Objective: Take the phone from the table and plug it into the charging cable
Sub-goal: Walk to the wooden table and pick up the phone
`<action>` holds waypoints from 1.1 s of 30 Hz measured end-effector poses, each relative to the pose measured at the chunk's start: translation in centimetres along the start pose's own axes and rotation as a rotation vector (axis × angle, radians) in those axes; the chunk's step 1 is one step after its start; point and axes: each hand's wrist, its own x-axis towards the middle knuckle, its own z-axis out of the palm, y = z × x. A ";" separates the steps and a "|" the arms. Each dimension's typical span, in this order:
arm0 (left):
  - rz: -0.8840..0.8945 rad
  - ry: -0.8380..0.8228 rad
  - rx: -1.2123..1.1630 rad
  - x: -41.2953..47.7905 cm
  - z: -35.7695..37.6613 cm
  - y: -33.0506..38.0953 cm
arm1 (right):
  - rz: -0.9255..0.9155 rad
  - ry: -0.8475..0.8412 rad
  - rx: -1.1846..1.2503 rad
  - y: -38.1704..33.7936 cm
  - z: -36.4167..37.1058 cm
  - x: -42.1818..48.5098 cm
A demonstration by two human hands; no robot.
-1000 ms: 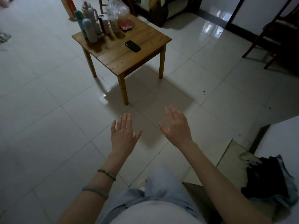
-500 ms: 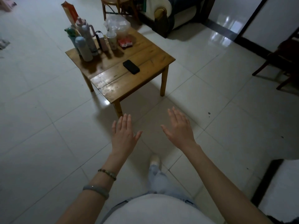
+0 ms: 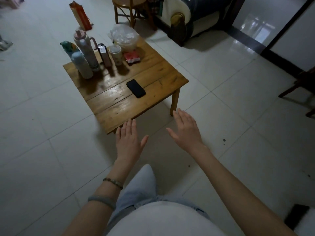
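Note:
A black phone (image 3: 136, 88) lies flat, screen dark, on the right half of a small wooden table (image 3: 122, 106). My left hand (image 3: 128, 140) hovers palm down just over the table's near corner, fingers spread and empty. My right hand (image 3: 186, 129) is held out to the right of it, over the floor in front of the table's right leg, also spread and empty. Both hands are well short of the phone. No charging cable is in sight.
Several bottles (image 3: 85, 53), a cup (image 3: 115, 54), a red packet (image 3: 132, 57) and a plastic bag (image 3: 124, 37) crowd the table's far side. A wooden stool (image 3: 129, 9) and a sofa (image 3: 190, 17) stand behind. A dark chair (image 3: 300, 89) is at the right. White tiled floor surrounds the table.
I have walked towards the table, so it and the phone are now much closer. My hands kept the same spread pose and the left one now reaches the table's near corner.

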 end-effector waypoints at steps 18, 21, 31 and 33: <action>-0.179 -0.062 0.065 27.1 0.4 -3.4 | -0.192 -0.175 0.023 2.5 2.4 29.8; -0.203 -0.035 0.032 30.0 0.1 -4.1 | -0.212 -0.175 0.039 2.3 2.4 33.4; -0.405 -0.070 -0.069 34.2 1.7 -5.5 | -0.315 -0.305 0.066 2.6 4.1 41.3; -0.467 -0.082 -0.098 34.6 2.1 -5.5 | -0.333 -0.343 0.080 2.6 4.6 42.6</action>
